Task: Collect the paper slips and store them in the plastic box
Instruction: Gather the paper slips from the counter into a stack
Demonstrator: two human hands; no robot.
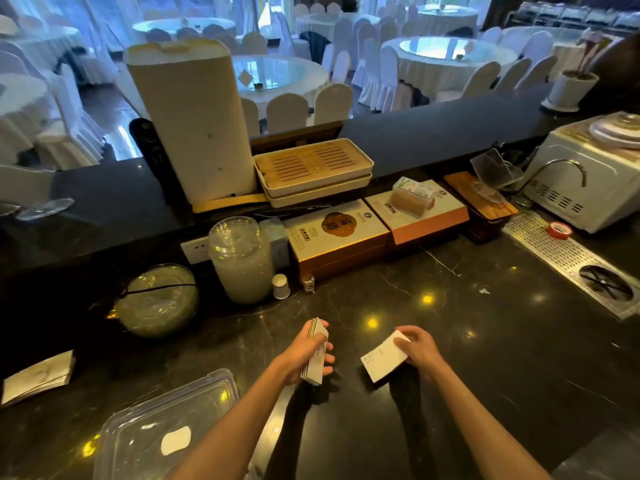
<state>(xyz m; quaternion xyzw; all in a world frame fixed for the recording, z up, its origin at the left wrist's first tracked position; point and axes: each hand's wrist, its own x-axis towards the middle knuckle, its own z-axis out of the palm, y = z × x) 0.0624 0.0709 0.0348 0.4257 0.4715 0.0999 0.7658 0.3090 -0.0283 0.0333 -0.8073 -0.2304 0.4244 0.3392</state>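
My left hand [304, 355] grips a thick stack of white paper slips [317, 367], held on edge above the black marble counter. My right hand [420, 349] pinches a single white paper slip [382, 360] by its right end, just above the counter and a short way right of the stack. The clear plastic box [162, 427] sits at the lower left near the counter's front edge, under my left forearm. A white label shows on or through its clear top. Whether its lid is on, I cannot tell.
More papers [38, 377] lie at the far left. Glass jars [240, 259] [157, 299], a small white cup [281, 286] and gift boxes [337, 237] line the back. A metal drain grate [571, 261] with red tape [558, 230] runs at the right.
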